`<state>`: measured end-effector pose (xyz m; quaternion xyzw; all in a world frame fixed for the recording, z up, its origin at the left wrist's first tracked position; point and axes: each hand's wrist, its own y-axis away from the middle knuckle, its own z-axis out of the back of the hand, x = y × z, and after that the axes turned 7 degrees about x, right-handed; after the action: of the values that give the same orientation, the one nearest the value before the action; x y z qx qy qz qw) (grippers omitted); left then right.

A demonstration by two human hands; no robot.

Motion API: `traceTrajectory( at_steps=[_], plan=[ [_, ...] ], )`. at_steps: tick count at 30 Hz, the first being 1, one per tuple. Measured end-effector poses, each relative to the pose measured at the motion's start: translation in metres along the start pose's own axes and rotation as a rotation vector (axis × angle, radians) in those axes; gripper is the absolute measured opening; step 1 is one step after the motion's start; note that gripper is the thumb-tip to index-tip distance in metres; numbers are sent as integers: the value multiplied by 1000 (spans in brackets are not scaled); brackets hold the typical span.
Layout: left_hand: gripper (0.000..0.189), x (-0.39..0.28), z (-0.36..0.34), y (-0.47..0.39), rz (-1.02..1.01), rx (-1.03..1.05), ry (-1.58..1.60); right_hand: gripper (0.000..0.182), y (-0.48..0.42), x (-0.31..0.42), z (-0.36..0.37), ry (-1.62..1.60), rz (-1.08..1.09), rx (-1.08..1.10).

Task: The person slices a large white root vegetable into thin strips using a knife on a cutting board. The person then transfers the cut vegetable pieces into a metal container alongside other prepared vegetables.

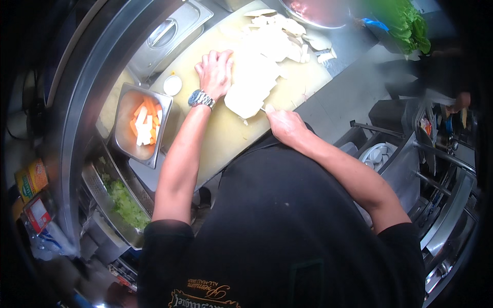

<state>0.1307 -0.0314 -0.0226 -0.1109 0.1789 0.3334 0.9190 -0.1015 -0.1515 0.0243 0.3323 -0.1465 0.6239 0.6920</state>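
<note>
My left hand (215,73), with a metal watch at the wrist, rests on the pale cutting board (223,142), fingers bent and apart. Beside it lies a large pale, overexposed piece of food (248,98); its kind cannot be told. At its near right edge my right hand (285,122) is closed around a thin metal tool, mostly hidden. Pale slices and cut pieces (294,46) are heaped at the board's far end. A small white round object (172,85) lies left of my left hand. Orange and white vegetable sticks (145,121) fill part of a steel container (163,129).
A lidded steel container (169,34) borders the board's upper left. Lower left, a perforated steel pan (92,181) holds chopped greens (125,204). A metal bowl (327,25) and leafy greens (408,29) are at upper right. An open drawer (404,173) with white dishes is at right.
</note>
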Motion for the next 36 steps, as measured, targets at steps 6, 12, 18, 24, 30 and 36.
traceTrajectory(
  at_steps=[6, 12, 18, 24, 30, 36],
  plan=[
    [26, 4, 3, -4, -23, -12, -8, 19, 2, -4, -11, 7, -33, -10],
    [27, 3, 13, -3, 65, -23, 187, 24, -2, -13, -7, 11, -1, 21],
    [29, 18, 34, 3, 166, -208, 415, 29, -11, -8, 45, -369, -182, 337],
    [27, 17, 47, 13, 254, -296, 467, 15, 2, -9, 24, 101, 226, -332],
    [28, 8, 49, 10, 277, -318, 542, 23, 28, 23, 26, 46, 26, -118],
    [31, -3, 31, -1, 319, -137, 284, 23, 33, 25, 18, 5, -33, -30]
  ],
)
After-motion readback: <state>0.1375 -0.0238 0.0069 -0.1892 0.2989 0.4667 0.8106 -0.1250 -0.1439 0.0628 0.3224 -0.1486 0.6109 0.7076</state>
